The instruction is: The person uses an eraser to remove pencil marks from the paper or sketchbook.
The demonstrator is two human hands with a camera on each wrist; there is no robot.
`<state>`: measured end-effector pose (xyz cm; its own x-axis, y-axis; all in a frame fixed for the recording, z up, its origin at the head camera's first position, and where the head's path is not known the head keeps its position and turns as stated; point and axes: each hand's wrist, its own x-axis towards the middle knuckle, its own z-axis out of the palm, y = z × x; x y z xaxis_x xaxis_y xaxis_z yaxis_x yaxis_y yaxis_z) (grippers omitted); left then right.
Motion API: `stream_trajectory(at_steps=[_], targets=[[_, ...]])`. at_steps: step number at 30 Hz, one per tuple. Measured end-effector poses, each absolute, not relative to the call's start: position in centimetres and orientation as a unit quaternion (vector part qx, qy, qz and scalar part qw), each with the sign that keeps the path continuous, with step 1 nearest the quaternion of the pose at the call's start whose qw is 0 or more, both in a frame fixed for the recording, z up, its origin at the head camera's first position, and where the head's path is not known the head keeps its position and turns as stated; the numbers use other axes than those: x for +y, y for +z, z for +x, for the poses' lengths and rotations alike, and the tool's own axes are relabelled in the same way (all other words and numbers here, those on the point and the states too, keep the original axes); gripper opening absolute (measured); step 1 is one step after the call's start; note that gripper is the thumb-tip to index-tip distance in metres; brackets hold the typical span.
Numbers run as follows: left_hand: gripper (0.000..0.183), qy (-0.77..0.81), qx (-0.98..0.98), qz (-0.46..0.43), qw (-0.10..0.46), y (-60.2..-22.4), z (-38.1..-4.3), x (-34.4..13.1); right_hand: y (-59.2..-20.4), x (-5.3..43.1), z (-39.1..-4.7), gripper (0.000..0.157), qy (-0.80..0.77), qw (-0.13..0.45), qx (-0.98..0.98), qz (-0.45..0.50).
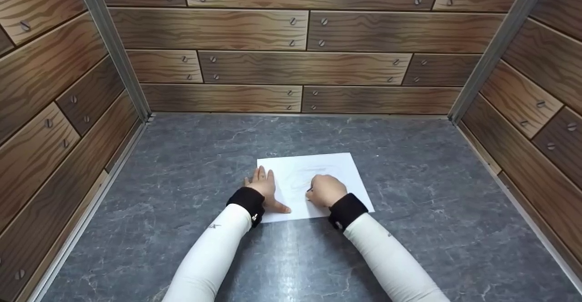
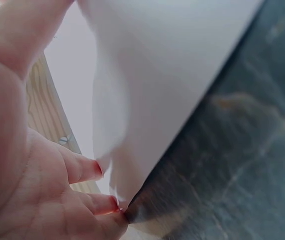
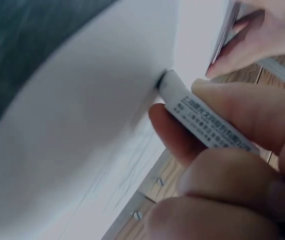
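Observation:
A white sheet of paper [image 1: 291,165] lies on the grey marbled table, with faint grey scribbled lines near its middle. My left hand [image 1: 263,190] rests flat on the paper's left side, thumb and fingers spread; its fingertips touch the sheet near the edge in the left wrist view. In my right hand [image 1: 326,190] I pinch a small eraser [image 3: 207,122] in a white sleeve printed with dark characters. The eraser's dark end touches the paper or nearly so, while the other fingers curl beneath it. Most of the eraser is hidden in the head view.
Wood-patterned walls [image 1: 300,67] with printed screws enclose the table [image 1: 191,156] at the back and both sides. Metal strips [image 1: 113,47] run up the corners. A black band [image 1: 348,211] wraps each wrist, over white sleeves.

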<state>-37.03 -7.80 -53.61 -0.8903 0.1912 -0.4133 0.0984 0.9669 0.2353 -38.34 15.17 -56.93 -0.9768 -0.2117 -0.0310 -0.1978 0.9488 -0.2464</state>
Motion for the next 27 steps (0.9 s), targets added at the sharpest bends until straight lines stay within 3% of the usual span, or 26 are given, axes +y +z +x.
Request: stream_trajectory(at_steps=[8,16,23,27], targets=[[0.147,0.103,0.967,0.078,0.22,-53.7,-37.1,-7.8,-56.8,14.9,-38.3,0.026,-0.177,0.069,0.972,-0.137],[0.149,0.098,0.965,0.081,0.229,-53.9,-37.4,-7.8,-56.5,15.8,-38.9,0.053,-0.134,0.072,0.984,-0.095],[0.148,0.102,0.967,0.08,0.221,-53.7,-37.1,-7.9,-56.7,15.7,-39.4,0.056,-0.207,0.133,0.96,-0.135],[0.146,0.104,0.966,0.076,0.224,-53.4,-36.8,-7.7,-56.6,16.6,-39.6,0.059,-0.176,0.12,0.972,-0.098]])
